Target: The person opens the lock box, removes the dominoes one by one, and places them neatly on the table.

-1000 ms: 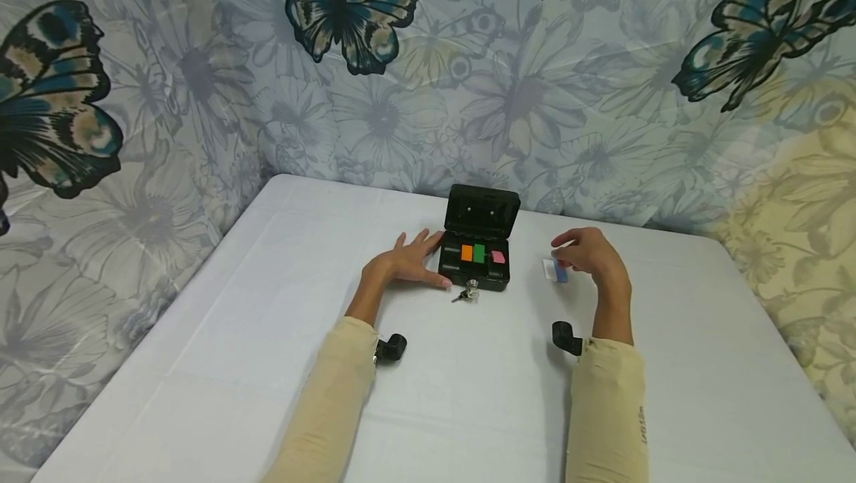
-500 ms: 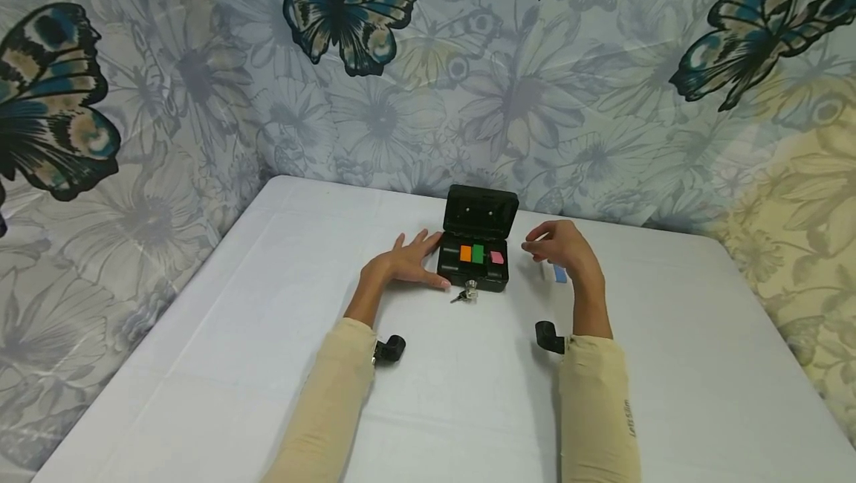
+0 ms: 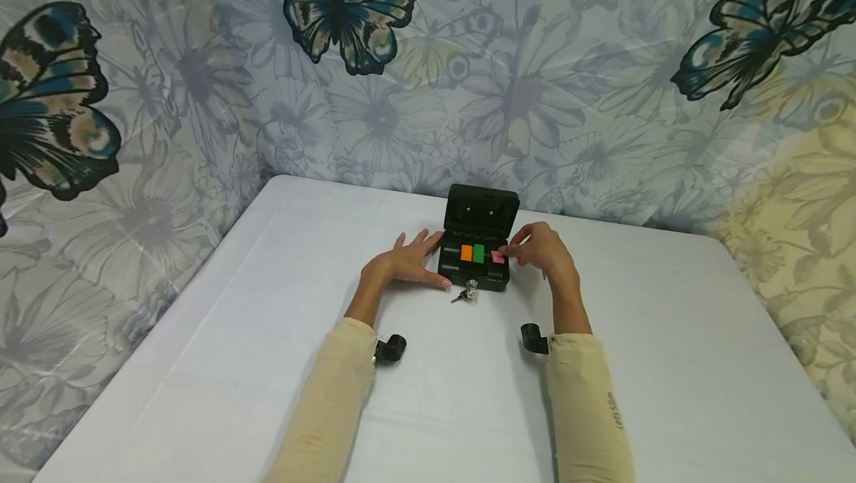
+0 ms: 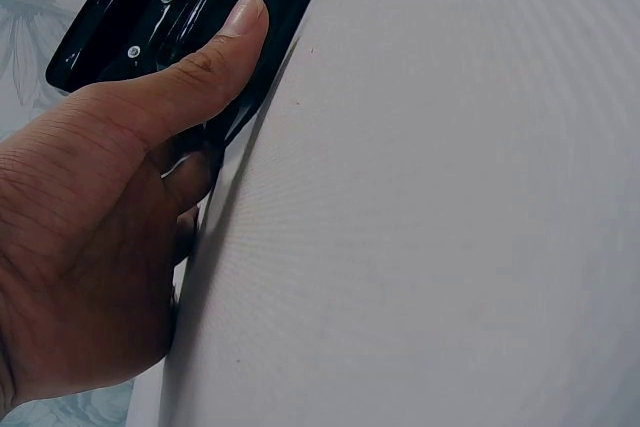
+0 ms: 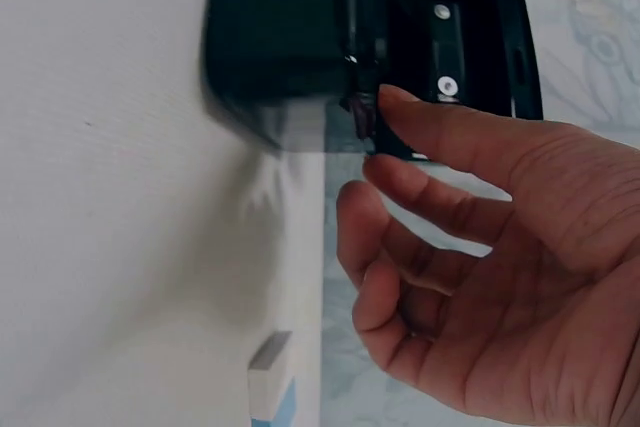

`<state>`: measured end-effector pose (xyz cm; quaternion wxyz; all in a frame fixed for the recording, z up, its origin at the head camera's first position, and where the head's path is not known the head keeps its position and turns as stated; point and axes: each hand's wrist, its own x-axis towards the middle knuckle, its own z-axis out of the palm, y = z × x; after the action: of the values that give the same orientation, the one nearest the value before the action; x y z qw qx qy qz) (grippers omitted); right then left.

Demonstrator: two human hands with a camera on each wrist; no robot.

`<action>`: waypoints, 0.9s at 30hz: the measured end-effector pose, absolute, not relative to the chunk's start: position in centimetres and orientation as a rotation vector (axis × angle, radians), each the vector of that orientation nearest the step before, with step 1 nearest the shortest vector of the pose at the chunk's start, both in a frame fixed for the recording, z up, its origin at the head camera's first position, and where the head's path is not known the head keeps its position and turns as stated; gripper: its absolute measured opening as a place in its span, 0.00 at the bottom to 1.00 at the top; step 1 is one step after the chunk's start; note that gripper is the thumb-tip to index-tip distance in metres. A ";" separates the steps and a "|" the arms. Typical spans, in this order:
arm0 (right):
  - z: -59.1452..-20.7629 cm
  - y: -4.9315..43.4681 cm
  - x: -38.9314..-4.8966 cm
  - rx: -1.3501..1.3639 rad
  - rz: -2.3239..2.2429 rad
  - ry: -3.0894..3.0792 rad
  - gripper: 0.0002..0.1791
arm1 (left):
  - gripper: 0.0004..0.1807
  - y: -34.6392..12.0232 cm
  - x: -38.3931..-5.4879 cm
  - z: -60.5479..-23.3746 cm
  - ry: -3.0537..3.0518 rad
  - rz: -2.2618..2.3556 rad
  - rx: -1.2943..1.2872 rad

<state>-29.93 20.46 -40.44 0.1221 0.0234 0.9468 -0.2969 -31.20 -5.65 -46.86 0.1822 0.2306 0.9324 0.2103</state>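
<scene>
My right hand [image 3: 542, 251] has its thumb and forefinger pinching a small dark piece [image 5: 361, 115], too dim on my wrist feed to identify. They are at the right edge of the black box [image 3: 491, 284], next to the pink block [image 3: 498, 257] inside it. My left hand [image 3: 404, 262] is spread, gripping nothing, its thumb touching the box's front left corner and its fingers reaching along the left side. Also in the box I see the orange block [image 3: 466, 253] and the green block [image 3: 478, 253], side by side; the lid [image 3: 481, 210] stands raised behind. Keys [image 3: 471, 291] are at the front. A white-and-blue block [image 5: 268, 387] sits on the counter [image 3: 455, 394], right of the box.
</scene>
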 end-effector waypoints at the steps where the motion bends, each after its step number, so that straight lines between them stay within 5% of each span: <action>1: -40.5 20.3 -29.9 0.078 -0.856 2.768 0.21 | 0.60 -5.7 -31.2 -46.9 2.630 0.598 0.648; 16: -40.9 20.2 -29.9 0.059 -0.778 2.742 0.22 | 0.60 -5.6 -31.2 -46.9 2.629 0.610 0.645; 27: -40.9 19.9 -29.9 -0.066 -0.764 2.823 0.32 | 0.59 -5.5 -31.3 -46.7 2.635 0.602 0.649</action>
<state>-29.94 19.91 -40.89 0.1080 -0.0226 0.9593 -0.2598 -31.25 -5.52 -46.75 0.1799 0.2295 0.9326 0.2129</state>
